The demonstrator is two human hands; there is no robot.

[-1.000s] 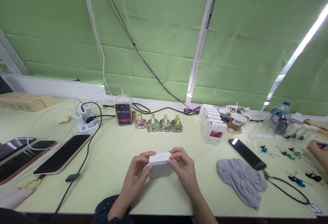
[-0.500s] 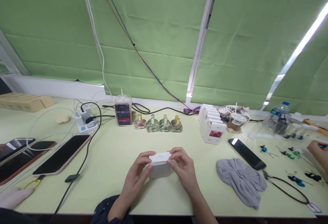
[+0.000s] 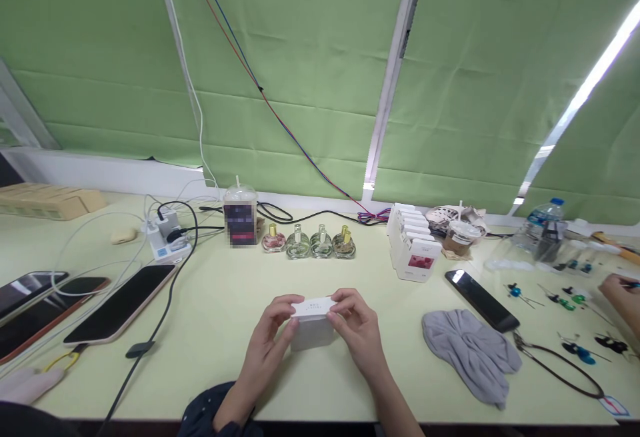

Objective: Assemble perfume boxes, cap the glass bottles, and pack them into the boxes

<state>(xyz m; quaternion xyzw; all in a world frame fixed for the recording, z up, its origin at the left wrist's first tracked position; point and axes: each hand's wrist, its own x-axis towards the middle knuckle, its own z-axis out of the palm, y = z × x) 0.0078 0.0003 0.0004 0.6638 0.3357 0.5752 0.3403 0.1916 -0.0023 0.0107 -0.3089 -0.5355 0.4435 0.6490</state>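
A small white box point(image 3: 313, 332) stands upright near the front of the table, its printed top facing up. My left hand point(image 3: 270, 340) pinches its left upper corner between thumb and fingers. On the right upper corner, my right hand point(image 3: 357, 330) has the same kind of hold. Behind the box is a row of several glass bottles point(image 3: 321, 244) with gold and silver caps. A group of similar white boxes point(image 3: 419, 260) stands to the right of the bottles, the front one showing a red picture.
A grey cloth point(image 3: 467, 350) and a black phone point(image 3: 481, 300) lie at right, near another person's hand point(image 3: 620, 294). More phones point(image 3: 120, 304), cables and a power strip point(image 3: 170, 248) are at left. A drink cup point(image 3: 241, 217) stands behind.
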